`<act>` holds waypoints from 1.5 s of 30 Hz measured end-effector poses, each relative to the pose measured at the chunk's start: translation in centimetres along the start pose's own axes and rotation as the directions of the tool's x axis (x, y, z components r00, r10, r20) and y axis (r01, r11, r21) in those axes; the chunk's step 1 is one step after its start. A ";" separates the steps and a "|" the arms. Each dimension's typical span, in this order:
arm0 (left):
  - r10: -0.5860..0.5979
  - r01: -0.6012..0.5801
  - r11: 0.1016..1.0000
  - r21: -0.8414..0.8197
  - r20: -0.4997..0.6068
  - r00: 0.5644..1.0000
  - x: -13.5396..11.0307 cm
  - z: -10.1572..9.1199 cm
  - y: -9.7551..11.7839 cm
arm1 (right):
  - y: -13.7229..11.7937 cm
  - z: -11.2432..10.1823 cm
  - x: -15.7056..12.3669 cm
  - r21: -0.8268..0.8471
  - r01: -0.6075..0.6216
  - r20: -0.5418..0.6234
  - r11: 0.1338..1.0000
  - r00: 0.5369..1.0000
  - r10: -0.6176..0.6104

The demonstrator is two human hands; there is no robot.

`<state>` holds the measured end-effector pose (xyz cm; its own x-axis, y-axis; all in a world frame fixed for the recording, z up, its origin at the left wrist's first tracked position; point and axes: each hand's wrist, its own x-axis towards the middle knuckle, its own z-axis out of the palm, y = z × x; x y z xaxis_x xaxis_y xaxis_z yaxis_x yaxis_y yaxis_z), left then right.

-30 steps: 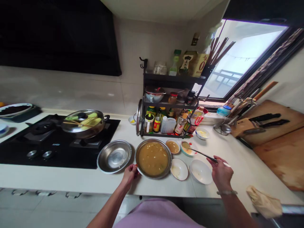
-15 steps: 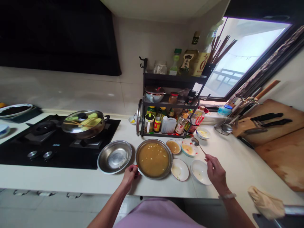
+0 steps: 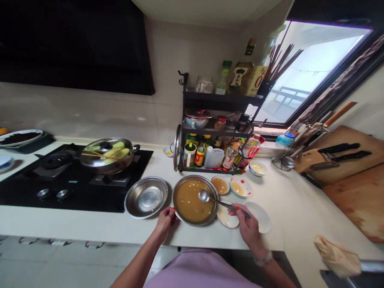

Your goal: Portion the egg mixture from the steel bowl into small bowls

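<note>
Fingers [image 3: 239,211] of the right hand [image 3: 248,227] wrapped around a long shiny metal ladle [image 3: 222,203]. In the left hand [image 3: 165,220], the pinched rim of a round silver metal bowl [image 3: 196,224] of brown liquid [image 3: 190,206], just under the ladle. Farther back, a black metal rack [image 3: 222,98].

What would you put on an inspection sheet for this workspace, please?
Surface: pale countertop, crowded near the middle.
Things in use: metal spoon over a metal basin of brown liquid.
Clutter: second basin to its left, small bowls to its right.
Hands: right hand grips the spoon; left hand is at the basin's left rim, grip unclear.
Cables: nothing seen.
Surroundings: stove with lidded pan, black rack, window, black-handled knives.
</note>
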<state>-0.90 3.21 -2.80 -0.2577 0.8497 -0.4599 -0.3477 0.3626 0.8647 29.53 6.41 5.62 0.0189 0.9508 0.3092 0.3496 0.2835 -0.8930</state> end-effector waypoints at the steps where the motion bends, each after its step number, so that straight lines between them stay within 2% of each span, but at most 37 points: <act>1: -0.003 0.003 1.000 0.001 0.000 1.000 0.0 0.0 0.0 | 0.1 0.5 -0.4 -0.013 0.020 0.047 1.000 0.999 -0.019; 4: -0.001 0.001 1.000 0.008 -0.002 1.000 0.0 0.0 0.0 | 0.5 1.7 -1.4 -0.016 0.032 0.140 0.999 0.990 -0.029; 6: 0.001 -0.001 1.000 0.013 -0.002 1.000 0.0 -0.1 0.1 | 0.8 2.1 -1.7 0.000 -0.021 0.148 1.000 0.989 0.021; 10: 0.004 -0.004 1.000 0.007 0.012 1.000 -0.1 0.0 0.3 | 1.3 2.2 -1.4 0.090 -0.214 0.043 0.973 0.976 0.211; 13: 0.007 -0.007 1.000 0.011 0.015 1.000 -0.2 0.0 0.3 | 1.0 1.8 -0.6 0.274 -0.332 -0.045 0.902 0.933 0.357; 15: 0.010 -0.010 1.000 0.020 0.010 1.000 -0.2 0.0 0.2 | 0.5 1.5 -0.2 0.390 -0.355 -0.069 0.850 0.909 0.411; 21: 0.018 -0.019 0.999 0.047 0.003 1.000 -0.1 0.0 0.0 | -0.5 0.9 0.6 0.517 -0.324 -0.113 0.793 0.892 0.438; 28: 0.018 -0.018 1.000 0.021 -0.008 1.000 -0.1 0.1 0.1 | 0.4 0.0 1.7 0.514 -0.290 -0.151 0.808 0.896 0.417; 33: 0.006 -0.005 1.000 0.016 -0.013 1.000 -0.2 0.1 0.1 | 1.0 -1.0 2.3 0.559 -0.278 -0.200 0.781 0.869 0.452; 35: 0.006 -0.006 1.000 0.015 -0.012 1.000 -0.2 0.2 0.2 | 1.3 -1.5 2.6 0.544 -0.267 -0.206 0.796 0.877 0.435; 40: 0.011 -0.010 1.000 0.017 -0.019 1.000 -0.2 0.2 0.2 | 2.7 -3.1 3.8 0.416 -0.177 -0.255 0.892 0.919 0.302; 42: 0.011 -0.010 1.000 0.023 -0.023 1.000 -0.2 0.2 0.2 | 3.2 -3.7 4.4 0.444 -0.152 -0.317 0.883 0.895 0.314; 45: 0.017 -0.017 1.000 0.024 -0.016 1.000 -0.2 0.2 0.1 | 3.7 -4.7 5.2 0.524 -0.137 -0.402 0.841 0.831 0.386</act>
<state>-0.76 3.19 -2.58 -0.2777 0.8498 -0.4480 -0.3216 0.3572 0.8769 35.32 11.85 5.46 0.5268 0.8489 0.0438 -0.1993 0.1734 -0.9645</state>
